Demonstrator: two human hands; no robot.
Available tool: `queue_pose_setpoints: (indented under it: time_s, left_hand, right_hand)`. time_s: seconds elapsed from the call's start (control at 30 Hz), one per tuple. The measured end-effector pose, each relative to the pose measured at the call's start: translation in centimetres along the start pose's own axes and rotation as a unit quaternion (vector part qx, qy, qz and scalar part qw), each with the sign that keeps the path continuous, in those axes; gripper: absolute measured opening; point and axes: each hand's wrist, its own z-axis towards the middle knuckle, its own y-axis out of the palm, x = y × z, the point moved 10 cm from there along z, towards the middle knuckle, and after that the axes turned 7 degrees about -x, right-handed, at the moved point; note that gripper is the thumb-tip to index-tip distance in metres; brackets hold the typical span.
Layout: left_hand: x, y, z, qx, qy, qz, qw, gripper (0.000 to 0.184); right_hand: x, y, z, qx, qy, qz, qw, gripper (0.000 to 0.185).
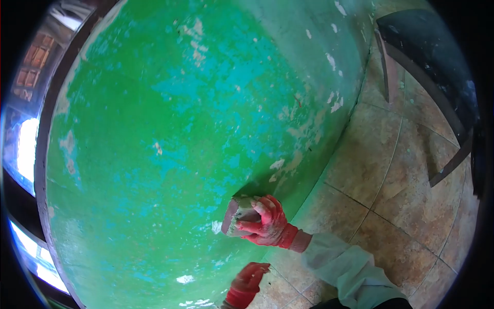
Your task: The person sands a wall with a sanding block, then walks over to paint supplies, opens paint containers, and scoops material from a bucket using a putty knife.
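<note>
The green wall (128,129) takes up most of what I see from here, its paint worn through to turquoise in broad clouds and to pale, bare-looking spots in smaller ones. Beside it runs the tiled floor (396,206), brown and mottled. A dark piece of furniture (432,56) stands on the tiles, well apart from the hands, and a dark frame (45,129) borders the wall on the opposite side, with brightness beyond it.

A pale sleeve (345,262) reaches in over the floor and ends at the right hand (270,226), in a red glove dusted with something whitish. That hand has its fingers wrapped round a small block (232,216), which sits up against the wall, close to where wall and floor meet. The left hand (246,284), gloved in red too, is lower down, near the wall and apart from the block; its fingers look bent, but I can't tell whether they hold anything.

To my eye, the step in hand is working the block over the painted surface. Another pass would call for a firm grip, the block's working side kept against the wall, and even pressure around the pale patch (216,226) just beside it.
</note>
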Motion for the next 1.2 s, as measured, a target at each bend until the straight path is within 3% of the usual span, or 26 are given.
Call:
queue_pose_setpoints:
  time_s: [0.07,0.1,0.13,0.17,0.23,0.27,0.33,0.37,0.4,0.43,0.47,0.53,0.57,0.6,0.67,0.7,0.77,0.83,0.87,0.93,1.03,1.07,1.1,1.13,1.17,1.2]
  left_hand:
    - [0.1,0.6,-0.1,-0.039,0.024,0.040,0.998,0.034]
    - [1.3,0.5,-0.7,-0.035,-0.020,0.033,0.999,0.027]
    - [1.7,0.4,-0.8,-0.031,-0.063,0.025,0.997,0.022]
    - [2.0,0.1,-1.0,-0.011,-0.024,0.044,0.999,0.018]
    - [1.6,-0.2,-1.4,0.001,0.009,0.068,0.998,0.019]
    - [2.0,-0.4,-1.5,0.014,0.034,0.090,0.995,0.019]
    - [2.8,-1.2,-1.5,0.063,0.042,0.083,0.994,0.020]
    - [3.4,-2.0,-1.6,0.110,0.049,0.076,0.990,0.022]
    - [3.5,-2.1,-1.3,0.112,0.050,0.075,0.990,0.022]
    - [4.7,-3.2,-1.6,0.178,0.098,0.126,0.971,0.023]
    - [5.9,-4.0,-2.1,0.242,0.144,0.176,0.943,0.024]
    - [6.3,-4.4,-1.8,0.270,0.157,0.183,0.932,0.026]
    - [6.9,-4.6,-1.8,0.291,0.168,0.185,0.924,0.028]
    - [7.1,-4.8,-2.1,0.312,0.179,0.187,0.914,0.029]
    - [6.2,-5.2,-2.8,0.311,0.175,0.199,0.913,0.031]
    - [5.7,-5.6,-3.5,0.314,0.168,0.209,0.911,0.032]
    - [4.1,-6.7,-4.8,0.326,0.141,0.183,0.917,0.033]
    - [4.1,-8.2,-6.6,0.340,0.134,0.203,0.909,0.033]
    - [3.9,-8.8,-7.7,0.360,0.137,0.206,0.900,0.033]
    - [2.8,-10.3,-9.2,0.396,0.119,0.182,0.892,0.033]
    - [2.6,-11.0,-9.7,0.426,0.126,0.186,0.876,0.035]
    - [1.9,-11.4,-9.9,0.461,0.146,0.108,0.869,0.038]
    - [1.3,-11.8,-10.0,0.492,0.168,0.029,0.854,0.042]
    - [1.4,-11.9,-9.9,0.498,0.162,0.029,0.851,0.042]
    - [1.6,-11.7,-9.6,0.487,0.163,0.028,0.857,0.044]
    - [1.8,-11.5,-9.2,0.477,0.165,0.027,0.863,0.048]
  right_hand:
    - [3.3,-0.5,1.8,-0.055,0.021,0.027,0.998,0.069]
    - [6.7,-1.6,3.5,-0.057,0.052,0.008,0.997,0.081]
    - [10.3,-3.6,4.8,0.000,0.114,-0.008,0.993,0.084]
    - [13.9,-5.6,5.6,0.056,0.174,-0.024,0.983,0.087]
    - [21.4,-8.2,6.8,0.092,0.241,-0.069,0.964,0.085]
    - [27.5,-8.6,5.8,0.108,0.313,-0.019,0.943,0.084]
    - [30.7,-8.6,5.0,0.120,0.381,0.032,0.916,0.082]
    - [29.1,-9.3,4.7,0.173,0.432,0.093,0.880,0.081]
    - [26.1,-8.7,4.7,0.183,0.411,0.067,0.891,0.079]
    - [23.0,-8.0,4.5,0.192,0.391,0.040,0.899,0.077]
    - [15.3,-8.5,6.2,0.161,0.288,-0.089,0.940,0.052]
    - [7.7,-1.3,2.8,-0.003,0.143,0.007,0.990,0.017]
    - [2.4,0.9,1.5,-0.083,0.033,0.097,0.991,0.010]
    - [-0.7,2.7,-1.5,-0.068,-0.032,0.051,0.996,0.011]
    - [-1.2,1.1,-0.9,-0.030,-0.072,0.069,0.995,0.020]
    - [1.5,0.8,0.0,-0.058,-0.006,0.062,0.996,0.025]
    - [8.2,-3.2,3.0,0.003,0.135,0.016,0.991,0.033]
    - [15.8,-6.3,1.8,0.162,0.251,-0.087,0.950,0.039]
    - [21.6,-6.6,0.5,0.143,0.333,-0.004,0.932,0.047]
    - [24.5,-5.4,-0.7,0.113,0.411,0.082,0.901,0.055]
    - [13.4,-5.3,2.5,0.145,0.254,-0.162,0.942,0.027]
    - [12.0,-1.2,0.5,0.084,0.288,0.118,0.947,0.031]
    - [10.1,3.6,-2.4,0.119,0.341,0.512,0.780,0.034]
    - [7.1,7.9,-6.0,0.153,0.429,0.664,0.593,0.038]
    - [1.8,4.1,-3.3,0.086,0.220,0.371,0.898,0.020]
    - [-1.9,4.0,-2.6,0.014,0.092,0.189,0.978,0.011]
